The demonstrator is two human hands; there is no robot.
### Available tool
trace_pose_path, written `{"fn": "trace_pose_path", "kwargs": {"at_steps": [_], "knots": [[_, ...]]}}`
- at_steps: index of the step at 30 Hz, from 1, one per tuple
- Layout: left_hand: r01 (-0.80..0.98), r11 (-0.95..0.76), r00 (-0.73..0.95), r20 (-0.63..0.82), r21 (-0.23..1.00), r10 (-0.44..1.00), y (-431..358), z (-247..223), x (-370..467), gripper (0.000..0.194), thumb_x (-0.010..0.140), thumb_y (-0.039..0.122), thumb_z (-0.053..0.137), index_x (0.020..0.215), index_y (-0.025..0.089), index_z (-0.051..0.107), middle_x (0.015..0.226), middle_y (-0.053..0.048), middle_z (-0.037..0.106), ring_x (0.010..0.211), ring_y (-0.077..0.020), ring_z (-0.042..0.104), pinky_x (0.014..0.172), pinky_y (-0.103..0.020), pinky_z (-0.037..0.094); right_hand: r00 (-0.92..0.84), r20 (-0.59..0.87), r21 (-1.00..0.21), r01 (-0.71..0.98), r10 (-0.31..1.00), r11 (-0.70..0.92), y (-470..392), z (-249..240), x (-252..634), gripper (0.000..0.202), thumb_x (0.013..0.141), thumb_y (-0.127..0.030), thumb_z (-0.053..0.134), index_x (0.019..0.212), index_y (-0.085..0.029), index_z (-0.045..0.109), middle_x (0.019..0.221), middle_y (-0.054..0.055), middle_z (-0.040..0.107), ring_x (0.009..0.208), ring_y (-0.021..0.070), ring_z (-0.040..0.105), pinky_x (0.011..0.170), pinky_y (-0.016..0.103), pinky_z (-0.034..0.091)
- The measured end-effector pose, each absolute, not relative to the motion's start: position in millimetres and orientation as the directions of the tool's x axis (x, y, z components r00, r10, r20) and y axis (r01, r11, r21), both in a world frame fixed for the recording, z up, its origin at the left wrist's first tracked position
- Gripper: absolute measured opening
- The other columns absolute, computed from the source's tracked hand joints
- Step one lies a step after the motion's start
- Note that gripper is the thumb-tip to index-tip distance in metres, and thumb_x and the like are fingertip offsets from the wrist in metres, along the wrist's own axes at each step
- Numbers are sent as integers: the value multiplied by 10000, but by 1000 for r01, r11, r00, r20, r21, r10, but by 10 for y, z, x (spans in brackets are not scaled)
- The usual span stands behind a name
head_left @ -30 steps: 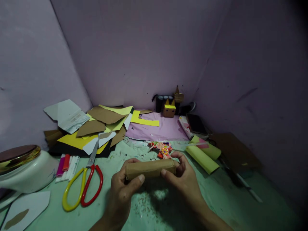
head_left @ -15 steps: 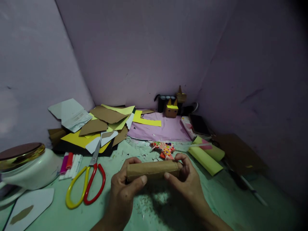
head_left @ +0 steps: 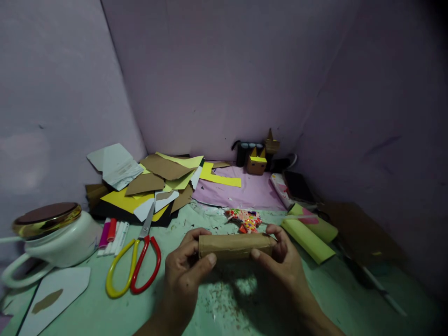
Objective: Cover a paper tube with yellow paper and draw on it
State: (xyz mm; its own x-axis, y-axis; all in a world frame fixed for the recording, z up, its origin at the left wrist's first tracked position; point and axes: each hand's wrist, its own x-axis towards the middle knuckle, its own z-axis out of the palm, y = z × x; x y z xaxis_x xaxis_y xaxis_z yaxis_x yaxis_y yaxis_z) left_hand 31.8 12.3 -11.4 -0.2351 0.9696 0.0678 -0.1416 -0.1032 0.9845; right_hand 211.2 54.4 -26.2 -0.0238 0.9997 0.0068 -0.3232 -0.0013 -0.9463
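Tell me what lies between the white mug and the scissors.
A few markers lie between the white mug and the scissors, as the head view shows.

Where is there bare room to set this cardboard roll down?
Likely best: the green tabletop bordered by the right hand, green paper rolls and white stick. Also the pink sheet between yellow strip and pouch. Crowded: left, with scissors, markers, paper scraps.

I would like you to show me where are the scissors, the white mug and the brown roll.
Scissors (head_left: 146, 227): head view, on the metal blades near the pivot.
White mug (head_left: 66, 242): head view, on the side of its body.
Brown roll (head_left: 231, 246): head view, on its middle, between the hands.
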Motion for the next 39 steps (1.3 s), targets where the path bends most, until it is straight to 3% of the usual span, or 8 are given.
{"fn": "trace_pose_path", "kwargs": {"at_steps": [8,13,18,22,28,33,39], "knots": [[-383,11,-326,-147,924,934,173,-28,320,262,509,309,817,734,186,768,1074,-44,575,1107,-316,498,882,-327,413,-4,24,-911,-412,1000,20,552,-226,2104,543,580,-333,824,960,-245,447,633,-52,644,582,132,534,561,229,400],[-404,11,-387,-182,915,904,213,2,288,277,416,303,842,643,177,744,1088,-56,598,1178,-363,462,958,-372,388,47,48,-895,-442,998,63,592,-219,2144,524,580,-311,828,945,-241,457,644,-51,652,593,117,533,573,212,411],[-382,2,-389,-162,924,907,231,-51,270,238,449,303,835,633,180,746,1110,-60,604,1217,-353,438,969,-356,391,23,85,-879,-469,996,86,597,-221,2148,447,608,-255,796,901,-246,459,640,-79,614,577,93,504,545,183,385],[-371,10,-383,-163,929,909,225,-36,288,234,461,302,829,646,182,751,1093,-59,609,1194,-359,460,981,-387,391,-30,104,-903,-421,994,82,599,-256,2127,463,615,-262,752,984,-243,473,653,-66,634,579,109,513,551,204,391],[-246,-23,-311,-57,969,949,157,-101,318,198,580,307,788,730,179,768,1082,-54,584,1082,-307,528,883,-331,435,-61,-2,-981,-192,998,-14,533,-120,2080,553,558,-240,726,1055,-206,486,747,-27,624,669,150,530,575,238,415],[-219,-28,-174,-11,975,985,149,-139,319,234,690,316,731,887,190,744,1111,-59,569,1016,-262,556,819,-300,451,11,-47,-983,-177,999,-45,539,-116,2117,558,530,-273,743,1017,-211,479,690,-40,592,618,148,489,526,236,402],[-198,-88,-216,44,976,975,169,-87,314,111,689,272,708,685,163,683,1102,-75,557,1048,-245,534,753,-243,455,63,9,-978,-209,998,22,569,-310,2181,507,582,-294,787,1002,-241,508,722,-50,580,637,137,501,540,211,399]]}}
